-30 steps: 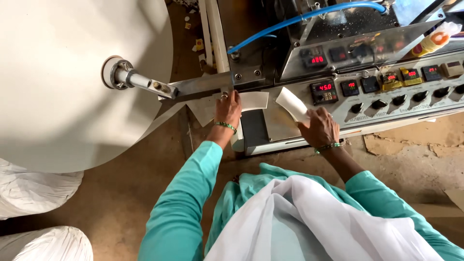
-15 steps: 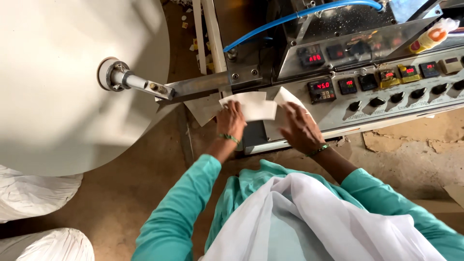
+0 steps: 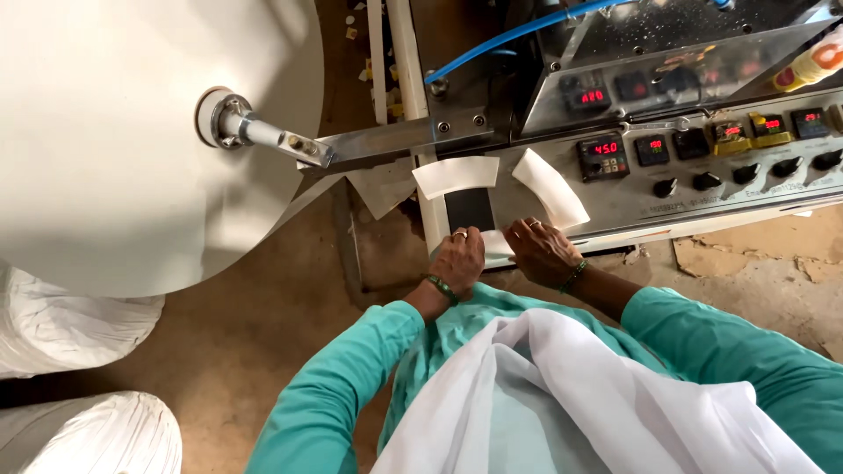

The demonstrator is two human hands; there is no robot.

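Observation:
My left hand and my right hand are close together at the front edge of a metal machine, both gripping a stack of curved white paper blanks low between them. The ends of the blanks fan up as two white curved strips, one on the left and one on the right, in front of the machine's face. Both wrists wear green bangles and the sleeves are teal.
A huge white paper roll on a steel shaft fills the left. The control panel carries red displays and black knobs. A blue hose runs above. White wrapped rolls lie on the dirt floor.
Both hands have come down from the machine's face to its front edge and drawn together, bringing the white blanks down with them; the right hand earlier held its blank up separately.

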